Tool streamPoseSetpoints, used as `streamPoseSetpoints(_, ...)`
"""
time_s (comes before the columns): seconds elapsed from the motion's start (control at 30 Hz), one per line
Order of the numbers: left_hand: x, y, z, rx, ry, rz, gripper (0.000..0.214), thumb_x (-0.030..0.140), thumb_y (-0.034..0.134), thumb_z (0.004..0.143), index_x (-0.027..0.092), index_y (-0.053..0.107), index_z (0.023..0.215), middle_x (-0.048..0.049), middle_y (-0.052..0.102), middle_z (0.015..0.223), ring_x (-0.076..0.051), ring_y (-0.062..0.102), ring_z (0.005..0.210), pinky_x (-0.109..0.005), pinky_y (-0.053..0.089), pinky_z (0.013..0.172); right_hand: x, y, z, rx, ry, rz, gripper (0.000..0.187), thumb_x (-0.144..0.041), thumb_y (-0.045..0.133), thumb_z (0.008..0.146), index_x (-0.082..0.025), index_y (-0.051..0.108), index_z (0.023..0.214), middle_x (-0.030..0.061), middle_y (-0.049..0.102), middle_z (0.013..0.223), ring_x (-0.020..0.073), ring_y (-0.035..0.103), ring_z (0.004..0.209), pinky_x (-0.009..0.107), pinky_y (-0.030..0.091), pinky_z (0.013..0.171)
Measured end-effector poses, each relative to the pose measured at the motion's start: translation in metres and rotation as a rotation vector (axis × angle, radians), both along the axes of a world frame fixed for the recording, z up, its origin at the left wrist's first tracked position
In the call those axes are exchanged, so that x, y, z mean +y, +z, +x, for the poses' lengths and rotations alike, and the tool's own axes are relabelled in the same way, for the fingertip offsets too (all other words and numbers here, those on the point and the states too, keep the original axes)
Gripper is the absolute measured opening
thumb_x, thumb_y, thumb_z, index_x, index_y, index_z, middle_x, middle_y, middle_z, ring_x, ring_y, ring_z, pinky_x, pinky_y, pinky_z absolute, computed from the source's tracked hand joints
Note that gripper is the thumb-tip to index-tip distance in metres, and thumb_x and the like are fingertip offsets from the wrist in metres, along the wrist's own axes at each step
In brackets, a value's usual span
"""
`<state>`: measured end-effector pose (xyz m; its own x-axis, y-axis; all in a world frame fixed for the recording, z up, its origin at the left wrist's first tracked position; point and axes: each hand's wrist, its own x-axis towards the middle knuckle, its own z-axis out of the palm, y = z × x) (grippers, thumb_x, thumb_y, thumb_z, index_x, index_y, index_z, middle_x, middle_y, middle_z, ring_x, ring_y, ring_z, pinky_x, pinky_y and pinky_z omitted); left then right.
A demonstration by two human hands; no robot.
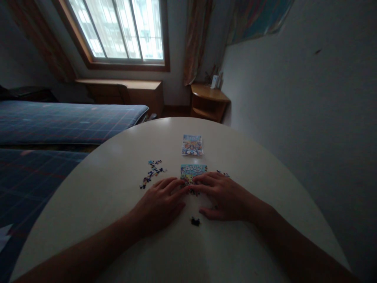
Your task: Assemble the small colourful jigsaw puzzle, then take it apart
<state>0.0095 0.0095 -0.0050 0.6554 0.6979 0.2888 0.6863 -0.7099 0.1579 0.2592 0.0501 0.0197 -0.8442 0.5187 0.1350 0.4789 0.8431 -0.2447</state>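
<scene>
A partly assembled jigsaw puzzle (193,171) lies on the round white table (118,188). My left hand (160,204) rests flat on the table, its fingertips touching the puzzle's lower left edge. My right hand (225,194) lies flat too, fingers stretched onto the puzzle's lower right part. Both hands hold nothing that I can see. A small dark piece (194,221) lies between my wrists. Several loose pieces (151,172) are scattered left of the puzzle. A few more pieces (222,173) sit just right of it. A small picture card (192,144) lies farther back.
A bed with a blue plaid cover (64,118) stands to the left. A wooden cabinet (129,92) is under the window and a corner shelf (209,100) behind the table. A grey wall (309,98) runs close along the right.
</scene>
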Motion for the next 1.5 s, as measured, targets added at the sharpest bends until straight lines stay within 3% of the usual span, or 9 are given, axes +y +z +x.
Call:
streamPoseSetpoints(0.37,0.001,0.0,0.0,-0.016,-0.001,-0.023,0.052,0.021,0.056,0.092,0.028,0.045,0.142,-0.0079,0.056,0.135,-0.028,0.051,0.123,-0.051,0.045,0.104,-0.001,0.002,-0.001,-0.01,-0.017,-0.034,0.063,-0.044,0.068,0.082,-0.028,0.051,0.141,0.0099,0.057,0.136,0.0288,0.053,0.122,0.048,0.042,0.103)
streamPoseSetpoints(0.57,0.009,-0.004,-0.007,-0.08,-0.032,-0.036,0.032,0.015,0.048,0.095,0.02,0.058,0.124,-0.0063,0.064,0.128,-0.023,0.056,0.12,-0.045,0.047,0.104,-0.001,0.002,0.001,-0.001,-0.022,-0.062,0.066,-0.043,0.068,0.082,-0.027,0.049,0.142,0.0103,0.056,0.138,0.0289,0.051,0.125,0.047,0.041,0.105)
streamPoseSetpoints(0.73,0.017,-0.005,-0.016,-0.115,-0.059,-0.062,0.031,0.015,0.043,0.098,0.021,0.061,0.121,-0.0049,0.066,0.128,-0.02,0.058,0.119,-0.041,0.048,0.103,-0.001,0.002,0.0,-0.028,-0.024,-0.072,0.061,-0.047,0.067,0.083,-0.03,0.053,0.14,0.0104,0.055,0.138,0.0307,0.052,0.123,0.05,0.041,0.102)
streamPoseSetpoints(0.9,0.031,0.0,-0.043,-0.116,0.059,-0.022,0.022,0.023,0.048,0.097,0.023,0.067,0.109,-0.0053,0.069,0.118,-0.021,0.063,0.105,-0.04,0.054,0.093,0.0,0.0,0.002,0.006,-0.031,-0.076,0.059,-0.045,0.068,0.083,-0.032,0.053,0.138,0.0078,0.057,0.138,0.0291,0.053,0.124,0.049,0.041,0.103)
streamPoseSetpoints(1.1,0.046,0.005,-0.075,-0.079,0.145,-0.045,0.021,0.031,0.056,0.094,0.021,0.069,0.106,-0.0073,0.07,0.111,-0.023,0.063,0.104,-0.041,0.053,0.091,0.008,-0.005,0.012,0.081,-0.065,-0.026,0.045,-0.039,0.067,0.086,-0.025,0.059,0.128,0.0079,0.062,0.131,0.0251,0.057,0.119,0.046,0.043,0.104)
streamPoseSetpoints(1.37,0.047,0.003,-0.074,-0.037,0.128,-0.084,0.021,0.035,0.058,0.093,0.024,0.069,0.107,-0.0057,0.071,0.11,-0.022,0.064,0.1,-0.038,0.052,0.088,0.03,-0.008,0.042,0.111,-0.221,0.084,0.028,-0.029,0.056,0.094,-0.024,0.062,0.121,0.0098,0.065,0.124,0.0237,0.06,0.113,0.046,0.05,0.098)
streamPoseSetpoints(1.5,0.049,0.008,-0.08,-0.035,0.21,-0.066,0.018,0.034,0.057,0.092,0.024,0.07,0.102,-0.004,0.072,0.102,-0.022,0.065,0.094,-0.036,0.052,0.083,0.037,-0.009,0.052,0.112,-0.286,0.096,0.029,-0.029,0.056,0.093,-0.023,0.064,0.12,0.0099,0.067,0.12,0.0238,0.063,0.108,0.044,0.054,0.094)
